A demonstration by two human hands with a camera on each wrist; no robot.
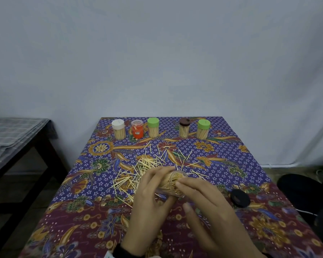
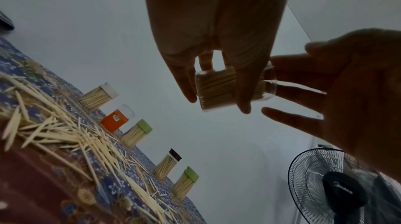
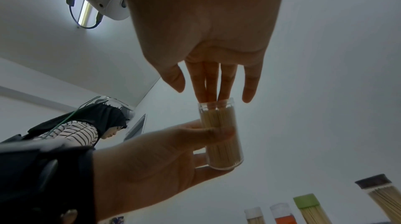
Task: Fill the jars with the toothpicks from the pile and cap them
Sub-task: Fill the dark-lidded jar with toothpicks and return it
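Batik-clothed bench (image 1: 222,146) below, the left hand (image 1: 149,198) grips a clear plastic jar (image 3: 220,135) tilted; right hand (image 1: 209,200), fingers straight, tamps its toothpicks (image 2: 217,87), which could spill.

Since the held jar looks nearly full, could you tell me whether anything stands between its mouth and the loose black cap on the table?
The right hand does: its straight fingers press on the toothpicks in the mouth of the clear plastic jar, which the left hand grips. The round black cap lies uncovered on the patterned tablecloth to the right.
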